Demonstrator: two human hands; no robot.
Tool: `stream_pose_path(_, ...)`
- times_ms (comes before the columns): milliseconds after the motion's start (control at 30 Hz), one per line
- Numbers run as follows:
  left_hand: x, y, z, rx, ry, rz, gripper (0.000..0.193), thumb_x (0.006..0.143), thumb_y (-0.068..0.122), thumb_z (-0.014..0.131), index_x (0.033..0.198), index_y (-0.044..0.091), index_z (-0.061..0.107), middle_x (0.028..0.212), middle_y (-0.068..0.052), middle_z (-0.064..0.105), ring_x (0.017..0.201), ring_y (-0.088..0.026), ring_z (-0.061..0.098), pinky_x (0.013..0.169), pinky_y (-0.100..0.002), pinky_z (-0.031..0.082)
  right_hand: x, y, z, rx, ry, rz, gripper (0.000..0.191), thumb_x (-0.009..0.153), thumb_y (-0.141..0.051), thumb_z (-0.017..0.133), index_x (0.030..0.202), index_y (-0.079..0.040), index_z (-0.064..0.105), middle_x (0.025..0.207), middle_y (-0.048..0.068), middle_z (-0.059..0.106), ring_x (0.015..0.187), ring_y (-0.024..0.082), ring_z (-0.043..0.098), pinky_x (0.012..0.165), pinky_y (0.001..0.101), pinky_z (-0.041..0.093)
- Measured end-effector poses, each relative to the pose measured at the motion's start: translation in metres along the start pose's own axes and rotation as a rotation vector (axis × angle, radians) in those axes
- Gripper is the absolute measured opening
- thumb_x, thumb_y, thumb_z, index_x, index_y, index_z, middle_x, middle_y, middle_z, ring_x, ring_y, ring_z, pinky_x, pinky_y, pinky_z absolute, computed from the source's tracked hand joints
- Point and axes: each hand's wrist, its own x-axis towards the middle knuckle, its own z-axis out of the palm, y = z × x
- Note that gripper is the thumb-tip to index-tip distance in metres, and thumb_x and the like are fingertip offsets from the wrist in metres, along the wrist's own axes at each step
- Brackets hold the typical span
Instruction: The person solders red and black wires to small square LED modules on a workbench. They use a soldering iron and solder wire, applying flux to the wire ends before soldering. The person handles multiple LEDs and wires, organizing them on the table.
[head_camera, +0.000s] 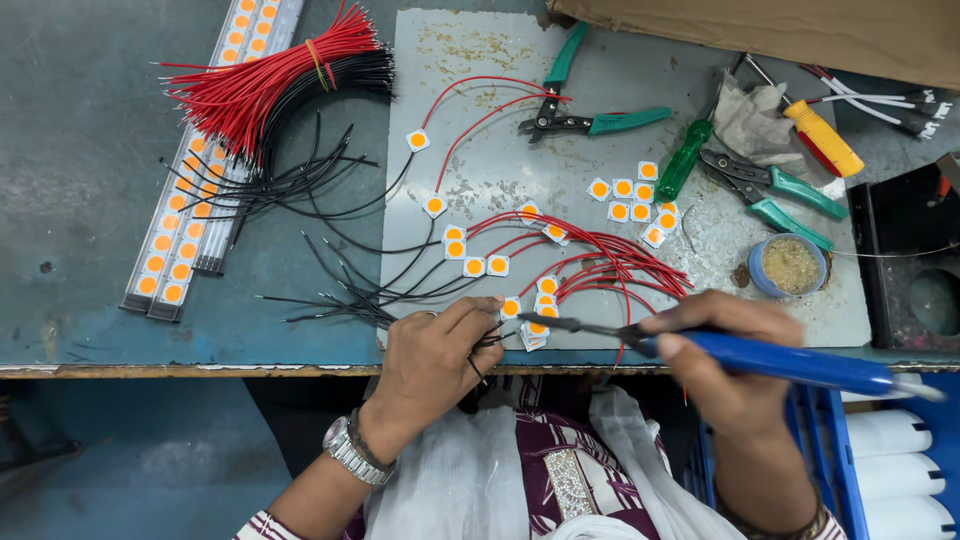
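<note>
Your soldering iron (760, 358) lies nearly level across the front of the bench, long axis running right to left, blue handle out past the right edge and the dark tip (545, 322) pointing left and slightly away from you. The tip sits at the small stack of square LED chips (538, 325) near the front edge of the grey metal work plate (600, 80); whether it touches the top chip cannot be told.

Your right hand (720, 345) is clamped around the fore end of the handle, fingers wrapped over it, thumb along the near side.

Your left hand (435, 355) is pinched shut on thin black wire ends (490, 345) just left of the chip stack, forefinger and thumb together.

Room is tight. The bench's front edge runs directly under both hands. Wired chips with red leads (620, 265) fan out just beyond the tip, and black leads (340, 290) spread to the left of your left hand. Loose chips (632, 200), green-handled pliers (590, 118) and a small pot of flux (790, 265) lie farther back, well apart from the tip. A bundle of red wires (270, 80) lies at the far left.
</note>
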Motion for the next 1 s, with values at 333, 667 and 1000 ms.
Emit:
stream_pose_path(333,0.002,0.000,0.000,0.022,-0.009,0.003,0.014,0.079,0.015,0.075,0.089,0.006,0.069,0.112,0.000,0.075,0.056,-0.023,0.066,0.053,-0.036,0.053,0.028,-0.019,0.025,-0.128,-0.155,0.023,0.012,0.082,-0.010,0.070,0.086,0.001,0.073,0.079,0.009,0.078,0.062,0.011,0.073,0.059,0.0227,0.056)
stream_pose_path(667,0.005,0.003,0.001,0.015,0.016,0.006,0.009,0.081,0.011,0.073,0.086,0.006,0.067,0.109,0.000,0.074,0.059,-0.023,0.067,0.054,-0.036,0.053,0.030,-0.031,0.020,-0.202,-0.172,-0.015,0.011,0.080,-0.011,0.071,0.082,0.000,0.074,0.074,0.007,0.076,0.057,0.011,0.073,0.054,0.0232,0.055)
stream_pose_path(1000,0.009,0.003,-0.001,-0.011,-0.014,-0.011,0.008,0.080,0.009,0.072,0.085,0.005,0.067,0.106,-0.002,0.074,0.060,-0.025,0.068,0.054,-0.038,0.054,0.031,-0.028,0.026,-0.167,-0.174,-0.026,0.011,0.082,-0.011,0.071,0.082,0.000,0.071,0.079,0.009,0.078,0.060,0.011,0.074,0.056,0.0234,0.056)
